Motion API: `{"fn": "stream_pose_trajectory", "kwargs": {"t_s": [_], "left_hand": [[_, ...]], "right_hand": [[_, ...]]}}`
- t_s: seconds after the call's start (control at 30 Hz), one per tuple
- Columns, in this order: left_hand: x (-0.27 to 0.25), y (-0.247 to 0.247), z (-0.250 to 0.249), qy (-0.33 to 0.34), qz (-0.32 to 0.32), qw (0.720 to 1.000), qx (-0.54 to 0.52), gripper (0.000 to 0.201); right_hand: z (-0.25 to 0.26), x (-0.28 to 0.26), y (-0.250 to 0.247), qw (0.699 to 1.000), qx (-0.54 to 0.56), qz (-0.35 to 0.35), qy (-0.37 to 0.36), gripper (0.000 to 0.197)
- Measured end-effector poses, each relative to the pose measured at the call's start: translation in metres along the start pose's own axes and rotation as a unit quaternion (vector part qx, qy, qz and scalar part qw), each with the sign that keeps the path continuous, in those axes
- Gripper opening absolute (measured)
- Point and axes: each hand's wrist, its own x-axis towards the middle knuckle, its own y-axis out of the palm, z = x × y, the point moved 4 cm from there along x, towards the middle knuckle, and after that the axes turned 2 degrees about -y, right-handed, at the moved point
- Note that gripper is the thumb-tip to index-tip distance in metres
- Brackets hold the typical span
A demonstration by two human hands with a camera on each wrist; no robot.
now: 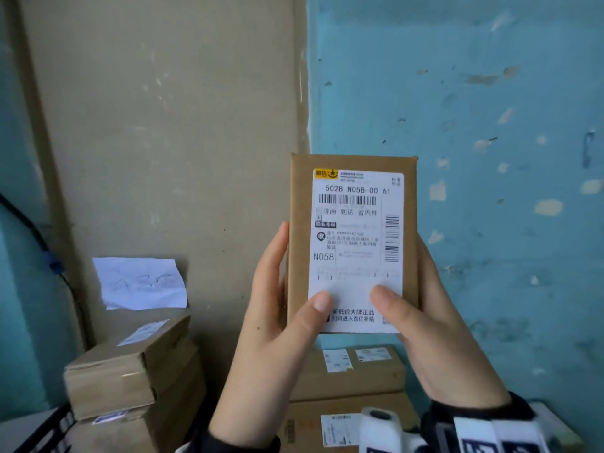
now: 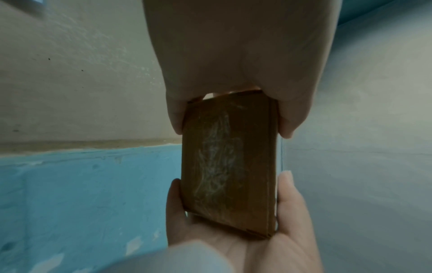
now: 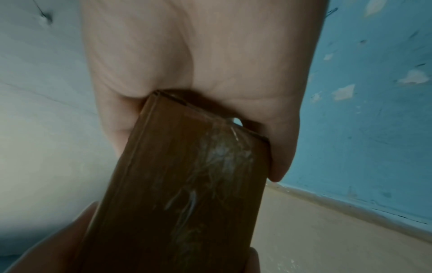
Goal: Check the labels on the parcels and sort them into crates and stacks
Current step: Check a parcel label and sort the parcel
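Note:
I hold a small brown cardboard parcel upright in front of me. Its white shipping label faces me and reads "502B N058-00 61" and "N058". My left hand grips the lower left edge, with the thumb on the label. My right hand grips the lower right edge, its thumb also on the label. The left wrist view shows the parcel's taped back between my left hand above and my right hand below. In the right wrist view the right hand clasps the parcel's end.
A stack of brown parcels stands at the lower left. Another stack of labelled boxes sits right under my hands. A white paper sheet hangs on the beige wall. A black crate edge shows at the bottom left, and a blue peeling wall is on the right.

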Motion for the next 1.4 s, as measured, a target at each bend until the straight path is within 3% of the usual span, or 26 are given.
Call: {"fn": "stream_pose_trajectory", "kwargs": {"t_s": [0.2, 0.7, 1.0, 1.23, 1.4], "left_hand": [[-0.007, -0.001, 0.002, 0.008, -0.028, 1.0, 0.009, 0.075], [-0.023, -0.025, 0.003, 0.002, -0.064, 0.997, 0.032, 0.072], [-0.026, -0.036, 0.0, 0.01, -0.081, 0.992, 0.094, 0.062], [-0.029, -0.049, -0.005, 0.011, -0.13, 0.977, 0.169, 0.032], [-0.034, -0.057, -0.005, 0.029, -0.17, 0.962, 0.214, 0.028]], "right_hand": [[-0.004, -0.003, 0.003, 0.999, -0.011, 0.039, 0.031, 0.071], [-0.026, -0.013, 0.02, 0.999, 0.001, 0.001, 0.039, 0.07], [-0.021, -0.017, 0.026, 0.998, -0.041, -0.006, 0.057, 0.093], [-0.017, -0.023, 0.024, 0.998, -0.044, -0.045, 0.031, 0.067], [-0.019, -0.026, 0.031, 0.998, -0.01, -0.055, 0.012, 0.071]]}}
